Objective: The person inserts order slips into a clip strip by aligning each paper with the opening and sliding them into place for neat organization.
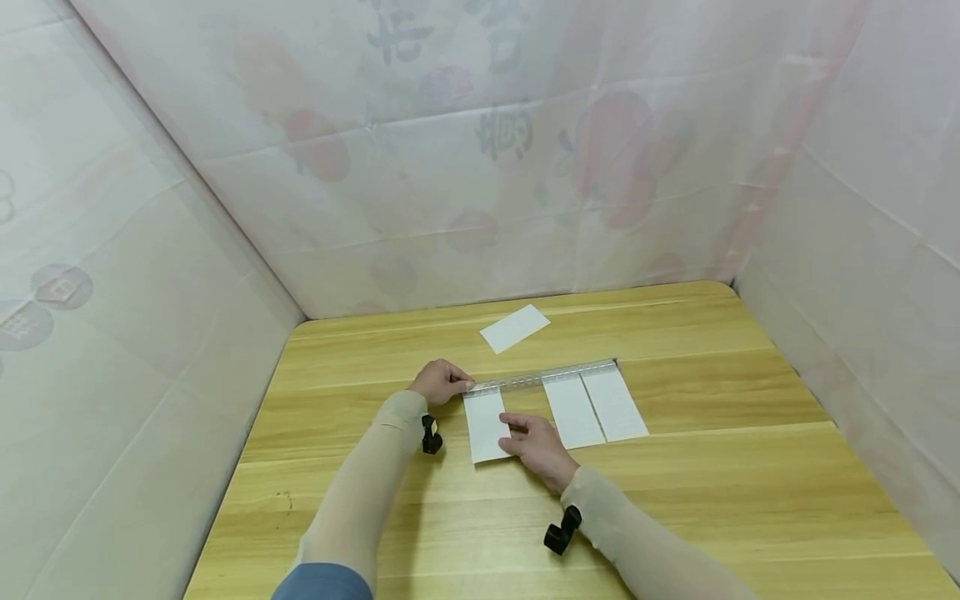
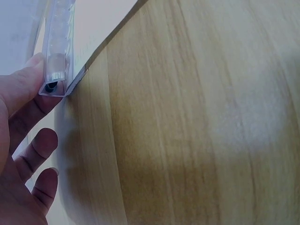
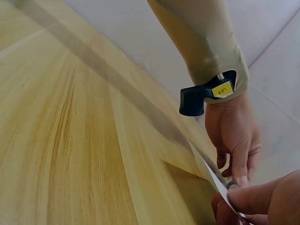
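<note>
Over my remote feed I count 4 white cards [image 1: 615,405]: 3 along 1 clear strip [image 1: 521,382] and 1 apart, near the back edge of the 1 wooden table [image 1: 705,350]. I also count 2 hands, 1 left hand [image 1: 439,382] and 1 right hand [image 1: 543,450], plus 2 beige sleeves [image 1: 367,487] and 2 black wrist mounts [image 1: 431,435]. I can see 2 table corners, both at that back edge.

Free tabletop [image 1: 738,442] right of cards [image 1: 615,406], wall [image 1: 540,179] blocking far side

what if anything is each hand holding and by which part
The left hand pinches the clear strip at its left end; the right hand pinches the leftmost white card by its right edge.
</note>
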